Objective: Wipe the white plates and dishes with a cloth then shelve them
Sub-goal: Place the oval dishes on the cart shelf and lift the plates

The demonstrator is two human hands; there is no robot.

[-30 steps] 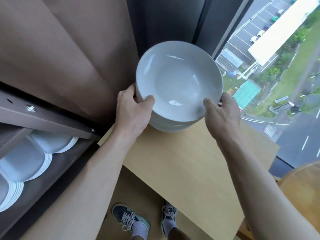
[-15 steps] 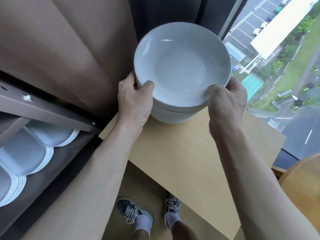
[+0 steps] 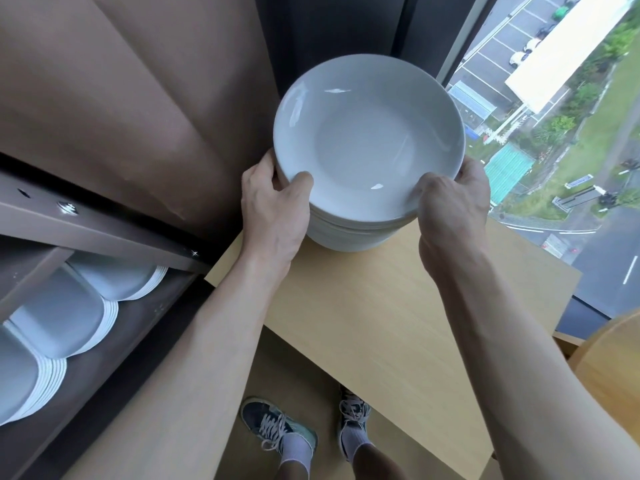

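Over the table (image 3: 398,306), left hand (image 3: 273,209) and right hand (image 3: 453,209) grip the plate stack (image 3: 367,143), not yet shelved, beside dishes already shelved (image 3: 59,313).

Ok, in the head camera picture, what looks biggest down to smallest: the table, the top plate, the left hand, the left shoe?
1. wooden table
2. top white plate
3. left hand and left sneaker look about alike; the sneaker is farther away, so no ranking.
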